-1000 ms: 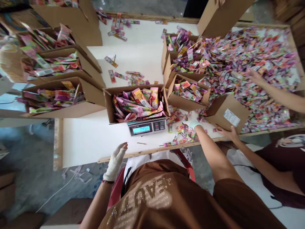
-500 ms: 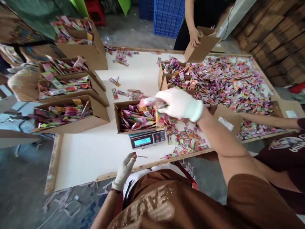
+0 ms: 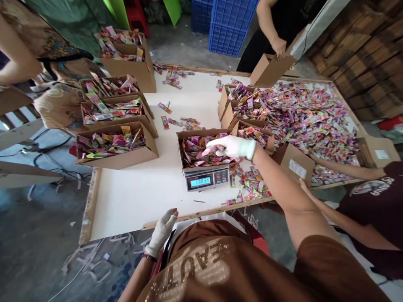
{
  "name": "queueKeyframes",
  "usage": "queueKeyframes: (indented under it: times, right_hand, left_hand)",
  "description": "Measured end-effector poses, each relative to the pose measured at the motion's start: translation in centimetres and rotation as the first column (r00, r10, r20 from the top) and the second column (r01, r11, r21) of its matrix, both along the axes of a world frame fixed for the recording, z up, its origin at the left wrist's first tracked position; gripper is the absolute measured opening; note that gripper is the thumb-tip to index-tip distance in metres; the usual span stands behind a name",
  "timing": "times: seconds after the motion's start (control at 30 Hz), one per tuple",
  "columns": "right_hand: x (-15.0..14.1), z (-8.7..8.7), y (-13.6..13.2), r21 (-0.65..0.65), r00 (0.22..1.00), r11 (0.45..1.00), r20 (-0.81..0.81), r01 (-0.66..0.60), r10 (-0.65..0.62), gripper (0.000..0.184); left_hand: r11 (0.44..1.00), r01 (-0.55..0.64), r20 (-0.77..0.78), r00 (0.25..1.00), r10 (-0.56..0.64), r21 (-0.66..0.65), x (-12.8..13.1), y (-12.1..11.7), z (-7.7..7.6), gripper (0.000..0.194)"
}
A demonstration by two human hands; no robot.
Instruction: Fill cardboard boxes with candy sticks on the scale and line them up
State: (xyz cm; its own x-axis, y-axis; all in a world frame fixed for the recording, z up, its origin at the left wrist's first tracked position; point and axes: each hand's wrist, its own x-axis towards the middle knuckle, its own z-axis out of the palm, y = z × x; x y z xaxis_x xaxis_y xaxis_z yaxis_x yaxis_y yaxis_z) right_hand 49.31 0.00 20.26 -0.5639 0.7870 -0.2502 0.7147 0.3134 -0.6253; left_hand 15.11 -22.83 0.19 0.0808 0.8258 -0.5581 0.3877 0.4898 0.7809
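Note:
My right hand [image 3: 231, 147], in a white glove with bare fingertips, lies over the open cardboard box [image 3: 206, 168] on the digital scale [image 3: 208, 180]. Its fingers reach loosely apart onto the packets [image 3: 195, 147], small, flat and mostly pink and purple, that fill the box. I see no packet clearly gripped in it. The blue display is lit, its digits hard to read. My left hand [image 3: 163, 230], gloved the same way, hovers by the table's front edge with fingers apart and nothing in them.
Filled boxes [image 3: 118, 155] line the table's left side. More boxes [image 3: 225, 105] and a large packet heap [image 3: 308, 113] occupy the right. Loose packets [image 3: 252, 184] lie beside the scale. One co-worker's hand [image 3: 279, 47] holds a box at the back; another person's arm [image 3: 346, 165] reaches in from the right.
My right hand has lowered onto the box, and the packets it held are no longer seen hanging from it. The scale's reading has changed. The view has shifted, moving the table contents rightward.

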Motion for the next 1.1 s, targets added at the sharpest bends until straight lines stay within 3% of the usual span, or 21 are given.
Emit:
queueKeyframes:
  times: [0.07,0.13,0.23,0.33,0.43,0.5,0.67,0.77,0.83,0.9,1.0,1.03,1.1]
  right_hand:
    - [0.8,1.9,-1.1,0.075,0.986,0.996,-0.162,0.04,-0.028,0.026]
    - [1.4,3.5,-2.4,0.143,0.937,0.974,-0.328,0.177,-0.122,0.019]
    - [2.1,5.2,-4.2,0.097,0.83,0.926,-0.486,0.364,-0.275,0.02]
    - [2.2,6.1,-5.3,0.068,0.757,0.876,-0.539,0.477,-0.37,0.026]
    - [1.9,6.1,-5.2,0.198,0.785,0.826,-0.487,0.527,-0.384,0.033]
    - [1.5,5.8,-4.6,0.29,0.844,0.823,-0.398,0.488,-0.36,0.036]
    - [-0.8,3.9,-1.9,0.353,0.963,0.898,-0.146,0.264,-0.226,0.027]
    - [-1.7,3.3,-0.4,0.269,0.995,0.961,0.048,0.067,-0.083,0.052]
    - [-0.8,3.2,-0.1,0.242,0.998,0.97,0.054,0.013,-0.027,0.071]
    - [1.6,2.8,-0.6,0.295,0.994,0.95,-0.079,0.101,-0.081,0.068]
    - [7.0,0.1,-2.8,0.286,0.898,0.869,-0.305,0.404,-0.317,0.044]
    - [8.7,-1.4,-3.9,0.239,0.858,0.839,-0.307,0.488,-0.411,0.038]
    - [11.2,-4.6,-6.4,0.14,0.819,0.808,-0.151,0.572,-0.553,0.035]
  left_hand:
    - [0.999,0.038,0.017,0.999,-0.038,0.021,0.6,1.2,0.5,0.056]
    - [0.995,0.082,0.037,0.996,-0.084,0.048,1.3,2.5,1.2,0.056]
    - [0.986,0.138,0.063,0.988,-0.144,0.089,2.5,4.3,2.1,0.057]
    - [0.979,0.159,0.051,0.985,-0.167,0.125,3.3,5.5,2.7,0.058]
    - [0.975,0.164,0.015,0.986,-0.168,0.147,3.7,5.6,3.1,0.058]
    - [0.976,0.161,-0.006,0.987,-0.162,0.146,3.9,5.0,3.2,0.056]
    - [0.99,0.111,-0.012,0.994,-0.11,0.088,4.4,2.1,2.2,0.056]
    - [0.995,0.076,-0.033,0.997,-0.074,0.071,4.8,0.4,1.8,0.057]
    - [0.996,0.058,-0.044,0.998,-0.055,0.066,5.1,-0.4,1.8,0.059]
    - [0.997,0.019,-0.061,0.998,-0.014,0.08,5.2,-0.7,2.2,0.059]
    - [0.986,-0.07,-0.089,0.993,0.084,0.15,4.9,0.0,3.4,0.056]
    - [0.977,-0.097,-0.093,0.989,0.116,0.188,4.7,0.6,4.1,0.054]
    - [0.944,-0.163,-0.084,0.977,0.194,0.285,4.1,2.1,6.0,0.049]
